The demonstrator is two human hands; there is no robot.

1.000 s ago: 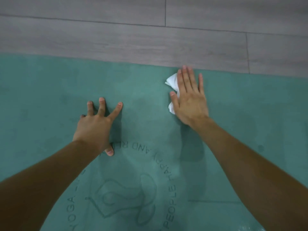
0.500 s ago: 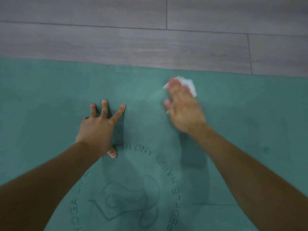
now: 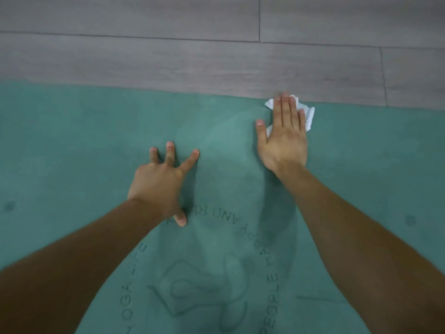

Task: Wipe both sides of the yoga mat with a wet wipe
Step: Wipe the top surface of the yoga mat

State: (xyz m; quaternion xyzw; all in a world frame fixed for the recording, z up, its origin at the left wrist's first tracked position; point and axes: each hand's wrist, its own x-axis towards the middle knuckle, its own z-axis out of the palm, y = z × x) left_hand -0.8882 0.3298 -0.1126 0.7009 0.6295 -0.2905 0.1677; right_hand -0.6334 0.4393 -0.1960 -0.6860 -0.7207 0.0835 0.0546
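A teal yoga mat (image 3: 84,145) lies flat on the floor and fills the lower two thirds of the head view, with a round printed logo and lettering near me. My right hand (image 3: 284,138) lies flat with straight fingers on a crumpled white wet wipe (image 3: 309,116), pressing it onto the mat at its far edge. The wipe shows around my fingertips and beside my little finger. My left hand (image 3: 161,182) is braced on the mat to the left, fingers spread, fingertips and thumb touching the surface.
Grey wood-plank floor (image 3: 216,44) runs beyond the mat's far edge. The mat extends past the frame on both sides. A darker damp patch shows on the mat between my hands.
My right hand has slid the wipe to the right and farther away, up to the mat's far edge. My left hand has stayed planted in the same spot.
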